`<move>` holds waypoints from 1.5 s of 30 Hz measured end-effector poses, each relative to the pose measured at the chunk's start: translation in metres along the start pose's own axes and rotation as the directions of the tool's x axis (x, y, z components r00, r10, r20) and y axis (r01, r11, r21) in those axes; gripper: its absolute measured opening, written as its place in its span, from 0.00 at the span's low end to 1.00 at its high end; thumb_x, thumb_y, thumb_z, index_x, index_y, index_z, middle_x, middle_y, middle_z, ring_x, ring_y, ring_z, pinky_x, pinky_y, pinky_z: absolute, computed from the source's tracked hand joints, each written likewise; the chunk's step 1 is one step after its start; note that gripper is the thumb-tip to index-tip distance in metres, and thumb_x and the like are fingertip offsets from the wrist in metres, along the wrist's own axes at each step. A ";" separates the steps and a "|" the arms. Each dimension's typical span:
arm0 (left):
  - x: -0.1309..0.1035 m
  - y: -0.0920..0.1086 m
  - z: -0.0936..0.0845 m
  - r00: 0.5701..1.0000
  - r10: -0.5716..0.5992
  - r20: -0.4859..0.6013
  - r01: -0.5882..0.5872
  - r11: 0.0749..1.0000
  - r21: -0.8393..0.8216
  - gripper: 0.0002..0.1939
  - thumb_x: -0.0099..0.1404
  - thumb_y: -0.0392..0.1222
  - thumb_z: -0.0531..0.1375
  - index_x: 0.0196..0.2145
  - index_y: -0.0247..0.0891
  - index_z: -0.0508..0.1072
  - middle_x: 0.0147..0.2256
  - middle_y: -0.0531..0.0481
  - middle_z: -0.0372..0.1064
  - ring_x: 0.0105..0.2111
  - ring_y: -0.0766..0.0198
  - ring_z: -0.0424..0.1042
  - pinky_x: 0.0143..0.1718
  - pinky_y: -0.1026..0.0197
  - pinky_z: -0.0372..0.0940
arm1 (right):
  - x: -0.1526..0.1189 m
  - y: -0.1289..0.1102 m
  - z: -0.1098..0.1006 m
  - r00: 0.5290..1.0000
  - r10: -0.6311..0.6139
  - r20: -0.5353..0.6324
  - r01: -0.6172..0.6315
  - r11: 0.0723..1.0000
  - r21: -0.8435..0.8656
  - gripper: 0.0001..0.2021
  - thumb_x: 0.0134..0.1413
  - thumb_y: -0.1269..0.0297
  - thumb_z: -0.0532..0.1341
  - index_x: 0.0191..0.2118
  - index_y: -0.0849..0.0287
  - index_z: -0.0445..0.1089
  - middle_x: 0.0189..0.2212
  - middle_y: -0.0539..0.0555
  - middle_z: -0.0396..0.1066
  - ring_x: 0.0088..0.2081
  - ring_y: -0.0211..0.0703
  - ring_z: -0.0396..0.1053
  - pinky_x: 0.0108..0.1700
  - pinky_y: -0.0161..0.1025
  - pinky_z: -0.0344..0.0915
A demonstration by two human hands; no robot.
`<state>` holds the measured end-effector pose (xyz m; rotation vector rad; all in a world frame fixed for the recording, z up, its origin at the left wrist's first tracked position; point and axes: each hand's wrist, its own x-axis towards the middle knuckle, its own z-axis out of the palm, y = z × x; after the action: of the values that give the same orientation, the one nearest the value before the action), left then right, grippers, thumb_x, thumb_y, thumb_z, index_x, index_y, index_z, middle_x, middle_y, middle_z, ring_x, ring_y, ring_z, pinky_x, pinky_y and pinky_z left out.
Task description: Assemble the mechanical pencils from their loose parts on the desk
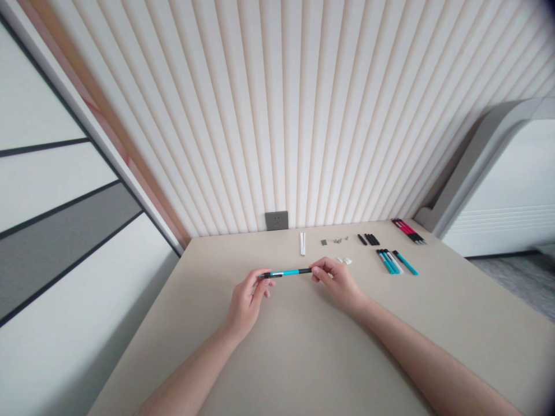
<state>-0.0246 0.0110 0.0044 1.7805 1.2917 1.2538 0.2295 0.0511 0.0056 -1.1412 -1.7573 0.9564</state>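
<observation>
A turquoise and black pen (289, 272) is held level above the table between my two hands. My left hand (249, 297) pinches its black clip end. At the other end, the fingers of my right hand (336, 280) are closed on the black grip. Just beyond my right hand lie small white pieces (344, 261). Behind the pen, white refill sticks (302, 244) lie side by side. To their right are tiny metal parts (338, 240), too small to make out, and several short black tubes (368, 239).
Turquoise pen barrels (388, 262), one of them whitish, lie on the right, with another turquoise barrel (406, 263) beside them. Farther right are several pink and black pens (409, 231). The beige table (269, 358) meets a ribbed wall with a dark socket (276, 220).
</observation>
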 end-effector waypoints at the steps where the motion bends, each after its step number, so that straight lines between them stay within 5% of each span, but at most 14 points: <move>1: 0.000 0.000 0.001 1.000 -0.016 -0.004 0.016 0.999 -0.041 0.12 0.70 0.46 0.53 0.47 0.38 0.67 0.33 0.50 0.74 0.26 0.67 0.70 0.33 0.63 0.66 | 0.000 0.000 0.001 1.000 -0.009 0.003 0.009 1.000 0.000 0.14 0.61 0.55 0.55 0.36 0.59 0.71 0.29 0.52 0.73 0.32 0.40 0.68 0.34 0.36 0.62; 9: 0.002 0.005 0.006 0.992 -0.102 -0.080 0.074 0.953 -0.295 0.16 0.68 0.47 0.57 0.50 0.37 0.64 0.30 0.51 0.70 0.29 0.65 0.70 0.30 0.63 0.66 | -0.007 -0.010 0.003 0.986 -0.084 0.146 0.090 0.995 -0.034 0.11 0.59 0.58 0.59 0.41 0.59 0.72 0.27 0.51 0.71 0.30 0.39 0.66 0.34 0.35 0.63; 16: -0.001 0.009 0.009 0.983 -0.134 -0.124 0.081 0.930 -0.359 0.22 0.66 0.45 0.60 0.54 0.41 0.60 0.34 0.51 0.71 0.29 0.65 0.72 0.30 0.64 0.68 | -0.021 -0.020 0.020 0.915 -0.114 0.387 0.116 0.993 0.019 0.14 0.60 0.60 0.57 0.48 0.56 0.72 0.26 0.48 0.68 0.26 0.35 0.61 0.29 0.31 0.60; 23: -0.005 0.009 0.011 0.980 -0.183 -0.082 0.145 0.928 -0.342 0.23 0.64 0.46 0.62 0.54 0.40 0.60 0.38 0.47 0.75 0.35 0.62 0.76 0.38 0.60 0.71 | -0.026 -0.026 0.029 0.912 -0.179 0.369 0.230 0.968 -0.099 0.12 0.61 0.58 0.57 0.46 0.57 0.71 0.26 0.49 0.66 0.26 0.36 0.61 0.29 0.32 0.58; 28: -0.009 0.015 0.014 0.989 -0.145 -0.031 0.130 0.950 -0.284 0.25 0.66 0.47 0.60 0.57 0.39 0.60 0.41 0.44 0.76 0.35 0.61 0.76 0.41 0.58 0.71 | -0.029 -0.028 0.035 0.940 -0.144 0.308 0.222 0.946 -0.235 0.12 0.64 0.55 0.54 0.37 0.56 0.69 0.22 0.47 0.63 0.25 0.36 0.59 0.28 0.33 0.54; 36: -0.009 0.021 0.017 0.997 -0.078 -0.007 0.075 0.975 -0.207 0.28 0.70 0.46 0.54 0.64 0.38 0.54 0.45 0.41 0.74 0.46 0.57 0.73 0.50 0.54 0.67 | -0.034 -0.036 0.039 0.919 -0.188 0.348 0.333 0.842 -0.425 0.16 0.68 0.59 0.45 0.33 0.56 0.63 0.26 0.52 0.67 0.28 0.40 0.64 0.34 0.36 0.56; 41: -0.009 0.027 0.016 0.996 -0.088 0.005 0.086 0.967 -0.238 0.29 0.70 0.46 0.54 0.65 0.38 0.53 0.45 0.41 0.74 0.46 0.57 0.73 0.51 0.53 0.66 | -0.035 -0.037 0.039 0.911 -0.152 0.383 0.308 0.869 -0.388 0.16 0.68 0.59 0.44 0.33 0.57 0.62 0.25 0.51 0.67 0.27 0.39 0.63 0.32 0.36 0.55; 45: -0.011 0.029 0.018 0.995 -0.094 0.014 0.094 0.953 -0.287 0.29 0.69 0.47 0.55 0.64 0.39 0.54 0.43 0.42 0.75 0.45 0.57 0.75 0.49 0.53 0.68 | -0.039 -0.044 0.039 0.886 -0.120 0.448 0.221 0.958 -0.181 0.17 0.69 0.57 0.43 0.33 0.56 0.64 0.22 0.48 0.65 0.23 0.36 0.61 0.30 0.33 0.58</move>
<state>0.0018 -0.0081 0.0190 1.4966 1.1149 1.3133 0.1898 -0.0050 0.0217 -0.9323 -2.3392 0.9707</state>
